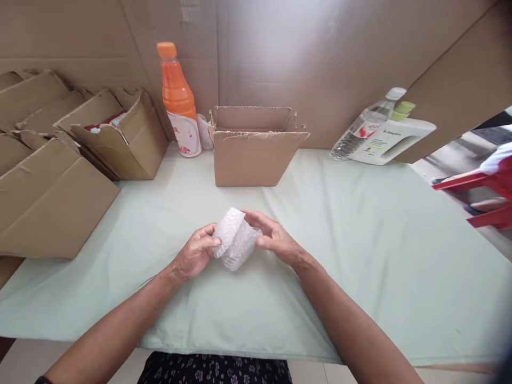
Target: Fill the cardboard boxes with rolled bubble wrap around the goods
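Both hands grip one bubble-wrap bundle [235, 240] just above the table [360, 256]: the left hand [196, 253] pinches its left side, the right hand [272, 237] curls round its right. Behind stand one open box [252, 154], one orange bottle [180, 101], two leaning bottles [380, 133] at right, and several boxes [52, 197] at left.
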A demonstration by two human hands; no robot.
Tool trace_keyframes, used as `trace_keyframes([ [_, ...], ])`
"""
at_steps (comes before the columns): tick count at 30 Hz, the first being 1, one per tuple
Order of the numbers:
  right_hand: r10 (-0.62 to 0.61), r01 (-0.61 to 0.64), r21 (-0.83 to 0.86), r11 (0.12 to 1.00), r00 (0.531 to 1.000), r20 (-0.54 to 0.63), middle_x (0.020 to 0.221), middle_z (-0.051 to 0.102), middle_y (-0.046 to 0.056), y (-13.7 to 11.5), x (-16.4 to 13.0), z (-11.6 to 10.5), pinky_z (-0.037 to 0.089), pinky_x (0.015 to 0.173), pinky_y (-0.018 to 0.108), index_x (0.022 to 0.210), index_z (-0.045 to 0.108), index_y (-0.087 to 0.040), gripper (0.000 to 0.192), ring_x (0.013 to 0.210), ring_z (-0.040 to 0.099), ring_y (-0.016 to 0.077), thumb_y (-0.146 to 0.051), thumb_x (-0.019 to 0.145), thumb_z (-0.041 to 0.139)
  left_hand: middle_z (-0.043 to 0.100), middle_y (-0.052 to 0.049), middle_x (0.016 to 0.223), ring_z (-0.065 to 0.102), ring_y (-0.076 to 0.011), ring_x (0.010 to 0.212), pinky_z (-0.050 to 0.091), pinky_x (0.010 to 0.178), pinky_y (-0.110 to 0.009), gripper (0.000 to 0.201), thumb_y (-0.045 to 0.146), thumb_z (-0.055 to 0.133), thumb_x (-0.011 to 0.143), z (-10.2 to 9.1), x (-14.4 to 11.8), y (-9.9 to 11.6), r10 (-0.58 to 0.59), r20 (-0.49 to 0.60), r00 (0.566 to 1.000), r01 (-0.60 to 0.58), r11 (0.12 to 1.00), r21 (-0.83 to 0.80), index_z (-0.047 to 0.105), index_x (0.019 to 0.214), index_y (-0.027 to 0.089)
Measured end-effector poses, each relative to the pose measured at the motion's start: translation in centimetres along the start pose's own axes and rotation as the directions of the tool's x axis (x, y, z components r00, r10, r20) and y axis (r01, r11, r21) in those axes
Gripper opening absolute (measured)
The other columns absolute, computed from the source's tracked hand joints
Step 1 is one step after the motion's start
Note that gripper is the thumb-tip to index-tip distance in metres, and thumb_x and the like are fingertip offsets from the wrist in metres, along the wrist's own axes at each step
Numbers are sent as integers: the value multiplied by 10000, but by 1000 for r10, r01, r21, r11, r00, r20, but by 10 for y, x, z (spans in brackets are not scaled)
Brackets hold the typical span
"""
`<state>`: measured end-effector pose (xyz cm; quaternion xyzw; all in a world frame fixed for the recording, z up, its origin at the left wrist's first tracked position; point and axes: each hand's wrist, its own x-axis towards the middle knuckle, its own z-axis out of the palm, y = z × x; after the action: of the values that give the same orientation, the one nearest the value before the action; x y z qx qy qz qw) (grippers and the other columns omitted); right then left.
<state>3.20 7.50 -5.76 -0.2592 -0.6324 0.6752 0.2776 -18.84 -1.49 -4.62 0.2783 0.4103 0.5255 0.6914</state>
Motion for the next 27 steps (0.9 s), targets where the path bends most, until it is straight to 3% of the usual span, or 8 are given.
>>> trace_keyframes([
  [4, 88, -88, 20, 996, 996, -3, 930, 735, 46, -3, -1, 2, 516, 820, 319, 937, 756, -195, 325, 869, 659, 180, -478, 791, 819, 623, -12, 745, 544, -128, 673, 423, 652, -247, 268, 303, 817, 616, -14, 4, -1, 8, -59, 998, -10, 999, -34, 677, 788, 153],
  [7, 80, -78, 70, 995, 996, -35, 909, 738, 38, -7, -5, -4, 515, 789, 298, 933, 769, -209, 269, 823, 651, 158, -446, 813, 810, 701, -58, 986, 638, -186, 867, 469, 752, -278, 441, 324, 836, 646, -25, 4, 2, 36, -55, 998, -37, 999, -19, 697, 1041, 184],
  [11, 128, -131, 100, 986, 991, 36, 876, 736, 23, -11, -9, 2, 514, 776, 272, 944, 781, -215, 239, 783, 642, 129, -425, 830, 799, 641, -127, 1302, 621, -280, 1175, 463, 974, -385, 849, 387, 865, 678, -26, 4, -2, 132, 51, 990, -137, 985, 106, 476, 1419, 247],
  [15, 169, -186, 103, 977, 973, 159, 862, 728, 23, -12, -9, 13, 516, 762, 270, 929, 781, -205, 233, 766, 634, 124, -414, 827, 799, 641, -116, 1213, 642, -245, 1078, 457, 991, -397, 959, 308, 842, 708, -18, 0, -16, 135, 69, 988, -152, 894, 422, 344, 1524, 230],
  [17, 170, -186, 115, 976, 976, 135, 850, 728, 27, -12, -10, 9, 519, 756, 283, 915, 779, -210, 248, 752, 634, 132, -436, 816, 804, 655, -86, 1134, 640, -213, 999, 467, 963, -373, 869, 256, 791, 737, -14, -2, -20, 158, 61, 986, -164, 806, 569, 392, 1508, 220],
  [19, 170, -171, 115, 978, 985, 26, 831, 725, 33, -12, -11, -1, 521, 742, 301, 893, 775, -218, 297, 731, 629, 144, -487, 779, 824, 665, -51, 1044, 637, -186, 917, 482, 889, -334, 774, 216, 732, 747, -14, -3, -19, 175, 32, 984, -156, 761, 630, 455, 1470, 220],
  [23, 139, -141, 11, 990, 954, -265, 834, 709, 34, -12, -11, -26, 512, 735, 324, 865, 763, -233, 394, 725, 607, 160, -575, 692, 853, 656, -8, 907, 635, -150, 789, 490, 736, -271, 761, 233, 719, 677, -22, 3, -3, 141, -183, 973, -56, 912, 407, 498, 1404, 178],
  [27, 196, -240, -116, 964, 934, -300, 868, 705, 34, -11, -7, -35, 512, 794, 333, 937, 769, -227, 371, 801, 624, 172, -533, 737, 828, 670, 4, 856, 633, -151, 699, 498, 670, -273, 820, 302, 784, 609, -34, 12, 18, 12, -378, 926, 33, 993, 112, 502, 1367, 172],
])
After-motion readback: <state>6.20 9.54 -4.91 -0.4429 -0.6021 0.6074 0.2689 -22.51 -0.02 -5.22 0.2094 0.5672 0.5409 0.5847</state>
